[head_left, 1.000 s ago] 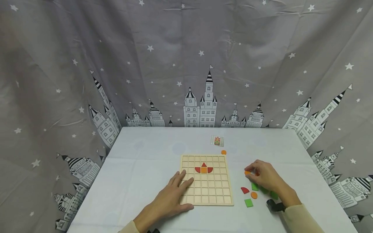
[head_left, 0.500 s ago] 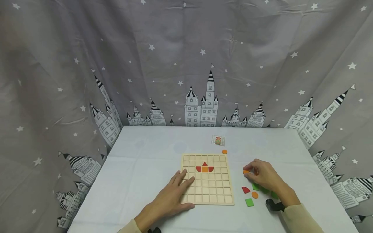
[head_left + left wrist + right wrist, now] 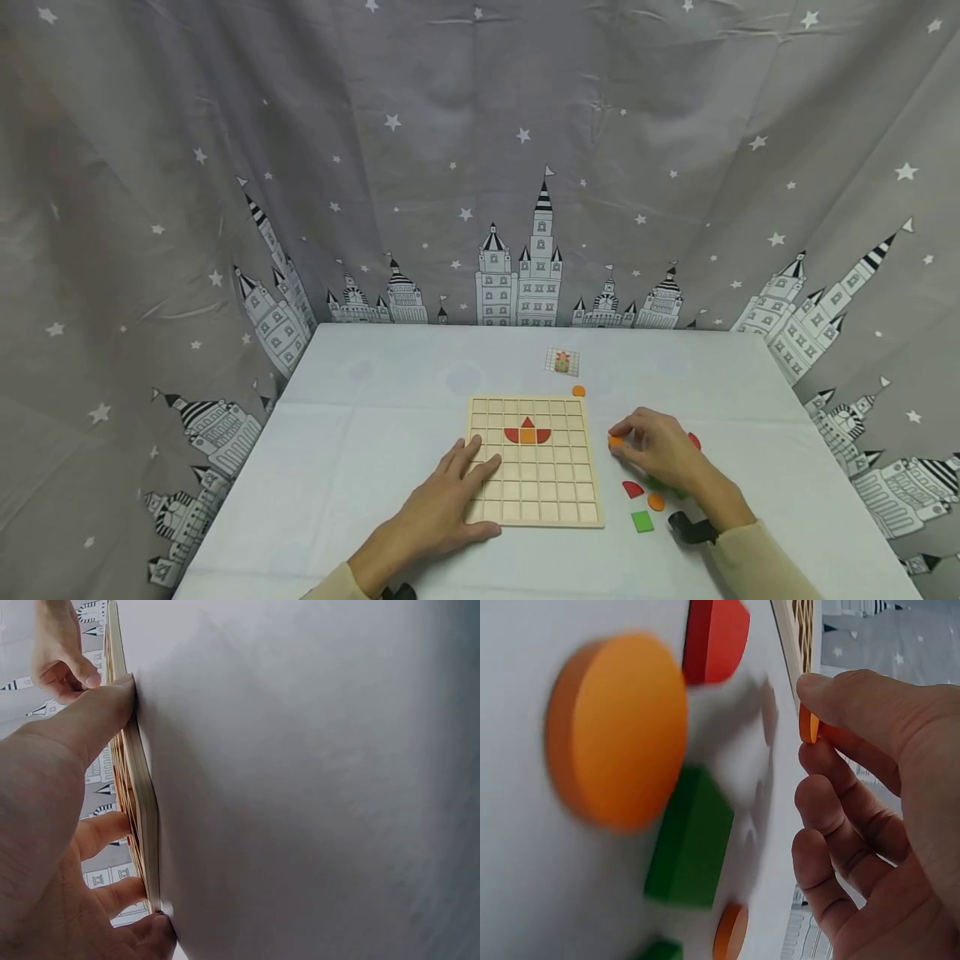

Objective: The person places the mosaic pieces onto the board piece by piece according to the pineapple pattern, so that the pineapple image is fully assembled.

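My left hand (image 3: 438,508) rests with spread fingers on the left side of the wooden grid board (image 3: 536,492), its thumb along the near edge. On the board, an orange square (image 3: 527,436) lies between two red quarter-circles, one being the right quarter-circle (image 3: 544,435), with a red triangle (image 3: 527,422) above. Right of the board, my right hand (image 3: 660,450) pinches an orange disc (image 3: 808,724) between thumb and index finger, held above the table. The other fingers of that hand are bent and hold nothing.
Under and near the right hand lie a red quarter-circle (image 3: 633,489), an orange disc (image 3: 656,502), a green square (image 3: 642,522) and other partly hidden pieces. Behind the board are another orange disc (image 3: 578,391) and a small pattern card (image 3: 562,362). A grey curtain (image 3: 420,167) hangs behind the table.
My right hand has moved left toward the board with the orange disc, uncovering a red piece behind it. The left hand stays in place on the board.
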A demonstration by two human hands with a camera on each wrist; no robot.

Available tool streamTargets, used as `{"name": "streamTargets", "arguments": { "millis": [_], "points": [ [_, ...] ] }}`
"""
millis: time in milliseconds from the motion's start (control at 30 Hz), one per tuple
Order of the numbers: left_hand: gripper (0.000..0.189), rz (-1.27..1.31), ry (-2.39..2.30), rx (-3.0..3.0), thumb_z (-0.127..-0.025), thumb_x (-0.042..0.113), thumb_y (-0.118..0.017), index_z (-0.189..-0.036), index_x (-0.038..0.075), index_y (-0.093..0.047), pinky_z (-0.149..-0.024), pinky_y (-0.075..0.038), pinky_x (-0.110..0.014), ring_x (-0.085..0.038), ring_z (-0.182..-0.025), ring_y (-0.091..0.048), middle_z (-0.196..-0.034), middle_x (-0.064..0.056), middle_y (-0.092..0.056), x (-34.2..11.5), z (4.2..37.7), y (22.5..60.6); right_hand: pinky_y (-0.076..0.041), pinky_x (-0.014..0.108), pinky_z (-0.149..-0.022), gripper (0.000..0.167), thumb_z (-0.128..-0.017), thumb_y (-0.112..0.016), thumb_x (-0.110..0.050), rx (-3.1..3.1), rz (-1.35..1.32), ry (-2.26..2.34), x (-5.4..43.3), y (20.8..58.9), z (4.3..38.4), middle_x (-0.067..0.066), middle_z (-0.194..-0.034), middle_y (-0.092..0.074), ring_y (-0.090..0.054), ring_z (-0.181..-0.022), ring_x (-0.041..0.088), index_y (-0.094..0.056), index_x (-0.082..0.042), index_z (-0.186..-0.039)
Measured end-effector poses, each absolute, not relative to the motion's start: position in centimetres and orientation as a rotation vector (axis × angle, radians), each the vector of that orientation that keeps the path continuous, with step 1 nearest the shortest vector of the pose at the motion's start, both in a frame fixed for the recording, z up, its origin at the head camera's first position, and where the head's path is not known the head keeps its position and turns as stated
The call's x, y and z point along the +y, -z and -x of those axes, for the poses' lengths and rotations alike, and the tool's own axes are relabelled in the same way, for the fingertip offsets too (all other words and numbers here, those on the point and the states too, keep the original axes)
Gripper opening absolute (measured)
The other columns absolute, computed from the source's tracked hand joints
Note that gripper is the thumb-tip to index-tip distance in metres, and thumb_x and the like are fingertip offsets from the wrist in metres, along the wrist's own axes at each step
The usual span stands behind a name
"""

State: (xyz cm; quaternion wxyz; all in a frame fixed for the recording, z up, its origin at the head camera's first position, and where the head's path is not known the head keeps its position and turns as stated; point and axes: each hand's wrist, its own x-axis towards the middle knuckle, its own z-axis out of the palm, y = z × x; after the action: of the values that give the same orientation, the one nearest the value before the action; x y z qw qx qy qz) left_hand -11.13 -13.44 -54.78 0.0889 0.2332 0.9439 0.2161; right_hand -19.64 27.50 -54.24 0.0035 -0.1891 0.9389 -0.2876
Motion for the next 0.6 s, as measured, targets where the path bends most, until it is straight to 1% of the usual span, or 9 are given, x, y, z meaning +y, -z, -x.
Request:
{"name": "streamTargets", "arguments": {
  "millis": [200,400,600],
  "points": [
    [0.103,-0.701,-0.635,2.806,-0.096,0.066,-0.091,-0.179,0.02,-0.05,-0.113,-0.062,-0.072,-0.055,-0.176,-0.032,-0.192,-0.022,-0.031,-13.4,11.2,54.9,-0.052,0.022,-0.078,0.022,-0.1,-0.095,-0.021,2.908,0.594,0.892,26.1,54.3,19.5,-0.008,-0.108,-0.077,-0.061,-0.094,0.01,-0.09,-0.018,-0.121],
    [0.102,-0.713,-0.608,2.816,-0.096,0.065,-0.091,-0.178,0.02,-0.05,-0.11,-0.064,-0.071,-0.055,-0.175,-0.034,-0.191,-0.023,-0.032,-13.3,11.2,54.7,-0.056,0.023,-0.082,0.021,-0.101,-0.095,-0.023,2.887,0.682,0.912,24.8,54.5,19.4,-0.011,-0.109,-0.077,-0.063,-0.095,0.008,-0.089,-0.019,-0.121],
    [0.102,-0.713,-0.585,2.821,-0.096,0.066,-0.091,-0.178,0.02,-0.05,-0.111,-0.064,-0.07,-0.055,-0.176,-0.034,-0.191,-0.023,-0.033,-13.3,11.3,54.6,-0.056,0.022,-0.079,0.022,-0.098,-0.096,-0.014,2.875,0.891,0.965,23.6,54.9,19.7,-0.006,-0.107,-0.079,-0.064,-0.09,0.008,-0.09,-0.013,-0.118]
  ]
}}
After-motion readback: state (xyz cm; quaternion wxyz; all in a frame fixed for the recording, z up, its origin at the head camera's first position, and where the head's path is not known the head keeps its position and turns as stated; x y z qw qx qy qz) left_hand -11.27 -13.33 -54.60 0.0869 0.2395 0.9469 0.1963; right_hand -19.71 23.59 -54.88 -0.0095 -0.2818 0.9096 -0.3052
